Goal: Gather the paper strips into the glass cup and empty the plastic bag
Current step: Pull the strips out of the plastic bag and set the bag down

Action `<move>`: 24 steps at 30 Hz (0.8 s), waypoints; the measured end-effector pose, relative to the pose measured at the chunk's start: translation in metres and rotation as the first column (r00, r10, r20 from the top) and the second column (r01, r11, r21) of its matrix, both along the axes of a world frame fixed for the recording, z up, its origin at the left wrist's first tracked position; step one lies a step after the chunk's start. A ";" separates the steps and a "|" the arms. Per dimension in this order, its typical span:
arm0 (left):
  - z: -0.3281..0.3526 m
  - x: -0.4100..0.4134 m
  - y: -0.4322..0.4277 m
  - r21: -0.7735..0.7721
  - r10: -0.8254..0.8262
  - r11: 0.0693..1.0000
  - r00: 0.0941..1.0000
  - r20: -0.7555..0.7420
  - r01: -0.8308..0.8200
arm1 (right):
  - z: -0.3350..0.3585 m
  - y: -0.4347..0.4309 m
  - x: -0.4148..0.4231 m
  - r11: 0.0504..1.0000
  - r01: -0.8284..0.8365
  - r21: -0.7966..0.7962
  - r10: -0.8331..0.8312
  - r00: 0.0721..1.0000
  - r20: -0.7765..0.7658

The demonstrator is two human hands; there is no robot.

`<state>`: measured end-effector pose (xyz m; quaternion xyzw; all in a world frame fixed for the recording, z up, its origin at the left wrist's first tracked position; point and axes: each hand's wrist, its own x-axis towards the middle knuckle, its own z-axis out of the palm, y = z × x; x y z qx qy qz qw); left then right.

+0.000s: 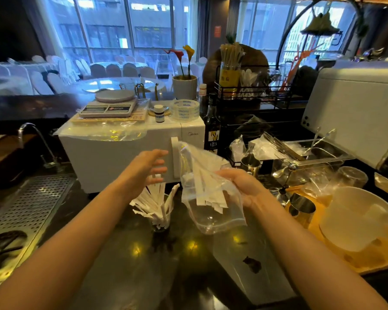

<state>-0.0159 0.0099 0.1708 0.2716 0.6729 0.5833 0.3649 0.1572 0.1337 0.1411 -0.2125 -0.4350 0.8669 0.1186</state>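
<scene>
Head view | I see my right hand (240,186) gripping the plastic bag (208,193), strips still inside, raised just right of the glass cup (160,222) | left hand (148,168) spread loose above the cup's paper strips (155,202), gripping nothing | cup on table (143,265)

I'm at a bar/service counter in a restaurant or banquet venue. Upper left: round tables (119,82) with covered chairs (40,82) by big windows. On my dark surface (143,265): drip tray (31,204), tap (29,139), steel jiggers (301,205), straw holder rack (231,70), microwave (126,157) carrying a scale (109,105).
</scene>
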 end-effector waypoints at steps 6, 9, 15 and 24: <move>0.006 -0.027 -0.003 -0.049 -0.237 0.970 0.971 0.035 0.239 | 0.026 -0.006 -0.056 0.966 0.097 0.238 -0.094 0.995 -0.025; 0.010 -0.038 -0.001 -0.033 -0.188 0.982 0.979 -0.081 0.185 | 0.027 -0.010 -0.088 0.894 0.148 0.423 -0.151 0.988 -0.026; -0.006 -0.064 0.005 0.046 -0.033 0.998 0.977 -0.210 0.043 | 0.020 -0.022 -0.130 0.740 0.151 0.656 -0.111 0.989 -0.102; -0.036 -0.079 0.011 0.142 0.023 0.990 0.996 -0.083 -0.011 | -0.006 -0.023 -0.151 0.639 0.154 0.754 -0.117 0.988 -0.103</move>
